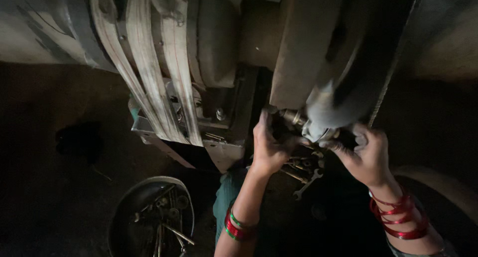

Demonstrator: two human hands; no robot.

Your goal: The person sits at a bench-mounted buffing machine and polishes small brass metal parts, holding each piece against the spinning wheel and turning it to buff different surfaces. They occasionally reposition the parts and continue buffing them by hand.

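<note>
Under the vehicle, close to the leaf springs [149,73], both hands are seen raised to a small metal fitting [298,118] that sticks out beside a grey rounded housing [326,110]. The left hand [269,145] is curled around the dark part just below the fitting, fingers closed on it, though what exactly is gripped is lost in shadow. The right hand [366,155] is held half open, fingers reaching up to the underside of the housing; whether anything is pinched between them cannot be told. Red bangles are worn on both wrists.

On the floor, between the two forearms, a scatter of spanners [303,175] is laid out, one open-ended spanner lying apart toward the lower edge of the pile. Further left a round dark pan [122,207] is set down, filled with loose bolts and tools.

The step in hand is judged to be bare-handed work on the fitting, either the seating or the turning of it, with no tool engaged. The next move would seem to call for a steady hold from the left hand while a spanner is fetched from the floor below, since the joint sits in a cramped, poorly lit spot.
</note>
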